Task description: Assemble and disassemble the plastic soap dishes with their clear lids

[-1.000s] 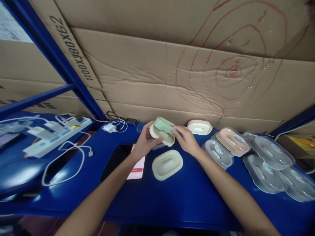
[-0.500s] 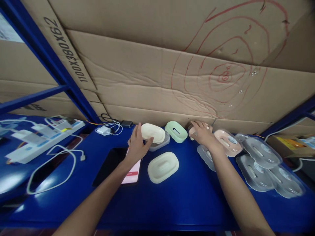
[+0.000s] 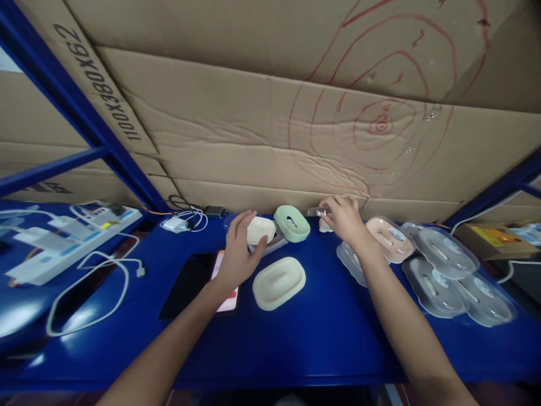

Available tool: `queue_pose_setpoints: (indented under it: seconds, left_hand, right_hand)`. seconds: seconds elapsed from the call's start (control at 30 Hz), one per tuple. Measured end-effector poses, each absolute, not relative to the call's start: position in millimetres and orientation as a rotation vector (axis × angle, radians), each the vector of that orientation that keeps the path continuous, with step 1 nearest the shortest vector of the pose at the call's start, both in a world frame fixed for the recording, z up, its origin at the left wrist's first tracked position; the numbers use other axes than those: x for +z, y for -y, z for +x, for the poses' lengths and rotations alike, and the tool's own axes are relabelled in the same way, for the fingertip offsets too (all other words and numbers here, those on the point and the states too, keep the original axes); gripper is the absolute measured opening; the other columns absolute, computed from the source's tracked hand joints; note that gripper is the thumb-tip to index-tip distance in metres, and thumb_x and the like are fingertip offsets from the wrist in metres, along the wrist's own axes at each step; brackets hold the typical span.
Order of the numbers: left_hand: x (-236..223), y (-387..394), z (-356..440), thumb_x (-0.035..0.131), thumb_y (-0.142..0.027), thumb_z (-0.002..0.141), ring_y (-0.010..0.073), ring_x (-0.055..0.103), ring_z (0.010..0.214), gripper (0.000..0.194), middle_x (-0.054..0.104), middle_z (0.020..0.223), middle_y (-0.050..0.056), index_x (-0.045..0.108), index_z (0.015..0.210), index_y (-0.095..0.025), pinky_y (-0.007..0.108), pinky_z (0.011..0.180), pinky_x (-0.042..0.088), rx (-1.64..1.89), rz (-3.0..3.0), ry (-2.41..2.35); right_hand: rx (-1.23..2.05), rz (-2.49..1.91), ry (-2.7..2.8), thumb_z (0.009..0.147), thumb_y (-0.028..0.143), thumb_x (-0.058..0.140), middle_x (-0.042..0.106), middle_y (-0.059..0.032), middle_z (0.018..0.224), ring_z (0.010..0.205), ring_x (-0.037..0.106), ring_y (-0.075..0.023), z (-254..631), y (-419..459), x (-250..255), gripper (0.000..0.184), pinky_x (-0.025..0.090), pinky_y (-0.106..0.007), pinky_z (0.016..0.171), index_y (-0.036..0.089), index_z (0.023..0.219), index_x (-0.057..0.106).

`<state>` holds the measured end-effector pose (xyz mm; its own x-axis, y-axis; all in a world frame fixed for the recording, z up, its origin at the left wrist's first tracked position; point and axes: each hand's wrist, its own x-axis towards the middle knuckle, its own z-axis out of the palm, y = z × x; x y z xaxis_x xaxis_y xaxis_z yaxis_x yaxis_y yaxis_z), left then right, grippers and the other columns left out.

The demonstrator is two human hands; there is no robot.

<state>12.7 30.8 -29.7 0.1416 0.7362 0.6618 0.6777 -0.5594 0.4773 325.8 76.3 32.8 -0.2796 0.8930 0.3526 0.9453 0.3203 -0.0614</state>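
My left hand is closed around a cream oval dish, thumb on its near right side and fingers behind its left. Beneath that dish is a clear grey plastic piece, partly hidden. Close by on the right, a light green oval dish with a slot stands near the cardboard. A second cream oval piece lies flat in front. My right hand pinches a small clear plastic piece at the back; its full shape is hidden. Under those fingers sits a peach-coloured piece, mostly covered.
Right of my right forearm are a pink dish under a clear lid and several clear grey lids. A clear lid lies partly under the forearm. Phones, a power strip and white cables are left. Cardboard walls the back.
My right hand has raised a small clear piece from the peach-coloured one. My left fingers have come further around the cream dish, which now sits slightly differently. The view has shifted a little.
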Motion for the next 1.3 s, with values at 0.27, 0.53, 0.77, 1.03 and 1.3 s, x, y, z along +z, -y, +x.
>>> queue_pose_setpoints:
  seconds: [0.27, 0.53, 0.77, 1.03, 1.3]
  left_hand:
    - [-34.1, -22.2, 21.4, 0.056, -0.028, 0.105, 0.0375, 0.058, 0.137, 0.043, 0.058, 0.150, 0.019, 0.053, 0.148, -0.023, 0.055, 0.111, 0.043, 1.122, 2.666, -1.351]
    - [-36.7, -25.8, 18.4, 0.055, -0.027, 0.105, 0.0373, 0.060, 0.134, 0.038, 0.064, 0.145, 0.019, 0.059, 0.143, -0.023, 0.057, 0.110, 0.041, 1.040, 2.707, -1.360]
    - [-39.4, -25.9, 19.4, 0.057, -0.027, 0.103, 0.0366, 0.062, 0.132, 0.035, 0.066, 0.142, 0.016, 0.067, 0.136, -0.026, 0.057, 0.112, 0.041, 1.005, 2.710, -1.288]
    - [-46.2, -28.2, 20.2, 0.056, -0.027, 0.103, 0.0349, 0.061, 0.133, 0.031, 0.069, 0.139, 0.014, 0.072, 0.130, -0.029, 0.058, 0.115, 0.039, 0.922, 2.730, -1.267]
    - [-41.7, -25.9, 19.8, 0.055, -0.028, 0.103, 0.0339, 0.064, 0.127, 0.032, 0.069, 0.138, 0.012, 0.074, 0.129, -0.030, 0.057, 0.115, 0.039, 0.911, 2.711, -1.241]
  right_hand:
    - [-0.188, -1.899, 2.012, 0.098, 0.034, 0.068, 0.065, -0.0252, 0.139, 0.125, 0.063, -0.0412, 326.5, -71.4, 26.5, 0.051, 0.044, -0.051, 0.103, 0.016, 0.144, 0.057]
    - [0.087, -1.925, 2.048, 0.104, 0.049, 0.058, 0.079, -0.0142, 0.106, 0.095, 0.076, -0.0286, 345.8, -78.3, 26.7, 0.044, 0.054, -0.036, 0.079, 0.016, 0.132, 0.065]
    - [0.294, -1.855, 2.355, 0.077, 0.051, 0.087, 0.081, -0.0057, 0.100, 0.096, 0.077, -0.0304, 328.3, -58.9, -1.2, 0.033, 0.055, -0.038, 0.085, 0.029, 0.100, 0.076]
    - [0.365, -1.766, 2.429, 0.089, 0.038, 0.078, 0.079, -0.0128, 0.104, 0.094, 0.076, -0.0296, 307.0, -57.2, -6.5, 0.026, 0.054, -0.037, 0.085, 0.021, 0.107, 0.072]
    - [0.357, -1.456, 2.260, 0.112, 0.041, 0.040, 0.076, -0.0105, 0.126, 0.112, 0.073, -0.0255, 323.2, -61.9, 33.2, 0.035, 0.053, -0.037, 0.096, 0.023, 0.131, 0.062]
